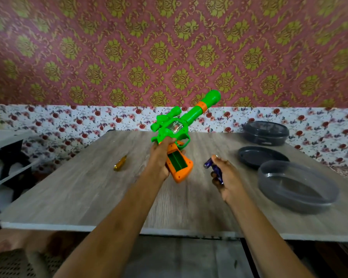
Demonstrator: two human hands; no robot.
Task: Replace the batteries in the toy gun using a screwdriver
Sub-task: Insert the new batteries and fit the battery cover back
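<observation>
My left hand (159,157) grips the green and orange toy gun (177,125) by its handle, above the table, barrel pointing up and to the right. The orange handle's battery compartment (177,160) is open and looks empty. My right hand (227,175), just right of the gun, is closed on dark blue batteries (214,167). A screwdriver with an amber handle (120,163) lies on the table to the left of the gun, apart from both hands.
The wooden table (88,187) carries a grey open container (297,185) at the right, a dark lid (259,155) behind it, and a closed dark container (265,133) at the back right. A white shelf (6,157) stands left of the table.
</observation>
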